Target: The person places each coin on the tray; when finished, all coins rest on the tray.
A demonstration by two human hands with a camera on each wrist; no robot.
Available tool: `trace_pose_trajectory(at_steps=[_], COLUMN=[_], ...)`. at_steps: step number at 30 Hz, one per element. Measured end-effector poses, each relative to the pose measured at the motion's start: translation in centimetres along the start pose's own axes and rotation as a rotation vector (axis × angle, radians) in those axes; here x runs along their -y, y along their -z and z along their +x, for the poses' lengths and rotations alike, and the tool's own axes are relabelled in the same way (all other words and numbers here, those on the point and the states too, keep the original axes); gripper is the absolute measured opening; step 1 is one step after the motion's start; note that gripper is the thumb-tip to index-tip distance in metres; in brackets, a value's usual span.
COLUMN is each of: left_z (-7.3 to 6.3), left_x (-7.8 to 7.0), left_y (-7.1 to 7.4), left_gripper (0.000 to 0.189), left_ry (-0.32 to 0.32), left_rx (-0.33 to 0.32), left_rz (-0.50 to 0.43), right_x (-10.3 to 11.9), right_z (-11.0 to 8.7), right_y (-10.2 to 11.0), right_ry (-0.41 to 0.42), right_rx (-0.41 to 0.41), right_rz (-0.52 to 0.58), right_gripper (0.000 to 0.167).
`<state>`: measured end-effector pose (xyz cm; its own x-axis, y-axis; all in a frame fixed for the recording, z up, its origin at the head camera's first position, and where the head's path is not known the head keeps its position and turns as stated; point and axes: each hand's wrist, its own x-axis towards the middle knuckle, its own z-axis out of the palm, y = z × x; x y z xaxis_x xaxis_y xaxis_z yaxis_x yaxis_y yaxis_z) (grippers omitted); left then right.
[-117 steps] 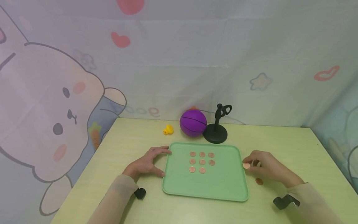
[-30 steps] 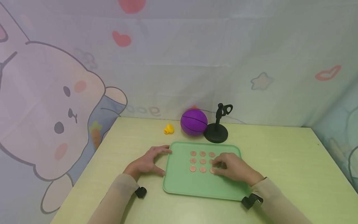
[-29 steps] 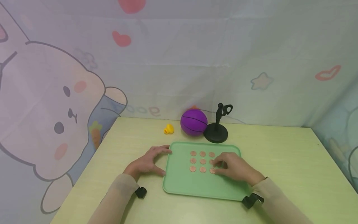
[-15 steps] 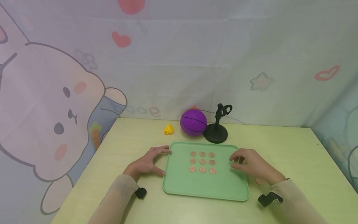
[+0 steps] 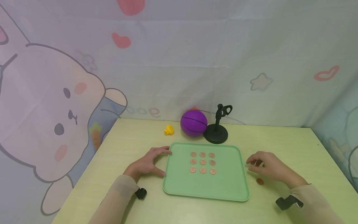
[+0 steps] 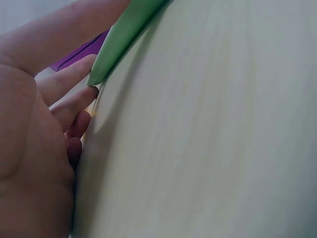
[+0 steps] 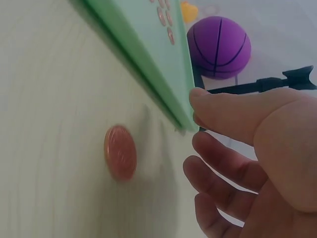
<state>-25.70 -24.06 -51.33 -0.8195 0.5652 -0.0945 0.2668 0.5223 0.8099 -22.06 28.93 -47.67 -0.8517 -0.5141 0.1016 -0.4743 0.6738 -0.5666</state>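
My left hand [image 5: 146, 162] rests at the left edge of the light green tray [image 5: 205, 188], thumb and fingers spread along its rim. In the left wrist view, fingertips [image 6: 89, 62] touch the tray's green rim [image 6: 116, 49]. Several copper coins lie in a neat square grid on the tray, among them a middle coin [image 5: 202, 162]. Off the tray's right side, my right hand [image 5: 265, 165] hovers with loosely bent fingers and nothing between them. A single copper coin [image 5: 259, 181] lies on the table just below that hand; the right wrist view shows this coin [image 7: 120, 152] close up.
Behind the tray stand a small yellow rubber duck [image 5: 168, 130], a purple ball [image 5: 194, 123] with black lines, and a black stand [image 5: 215, 133] on a round base. The pale table [image 5: 293, 149] meets a patterned cloth backdrop [image 5: 179, 62] at its far edge.
My right hand put a coin down at the grid's lower right corner, let go and moved right, off the tray to beside the loose coin. My left hand has stayed put.
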Motion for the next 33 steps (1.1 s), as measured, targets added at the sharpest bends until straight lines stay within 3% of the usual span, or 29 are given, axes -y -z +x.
trace_pose_trajectory(at_steps=[11, 16, 25, 33], left_z=[0.0, 0.0, 0.0, 0.0], left_x=[0.1, 0.1, 0.0, -0.1], left_y=[0.0, 0.0, 0.0, 0.0], left_gripper=[0.085, 0.085, 0.085, 0.085], left_ry=[0.006, -0.009, 0.016, 0.002], left_rx=[-0.006, -0.007, 0.004, 0.006], left_rz=[-0.007, -0.004, 0.001, 0.005], right_x=[-1.5, -1.8, -2.4, -2.6], right_z=[-2.1, -2.7, -3.0, -3.1], right_y=[0.9, 0.9, 0.5, 0.4], right_ry=[-0.061, -0.067, -0.031, 0.051], right_rx=[0.143, 0.187, 0.193, 0.175], right_rz=[0.104, 0.126, 0.157, 0.222], right_gripper=[0.028, 0.025, 0.016, 0.013])
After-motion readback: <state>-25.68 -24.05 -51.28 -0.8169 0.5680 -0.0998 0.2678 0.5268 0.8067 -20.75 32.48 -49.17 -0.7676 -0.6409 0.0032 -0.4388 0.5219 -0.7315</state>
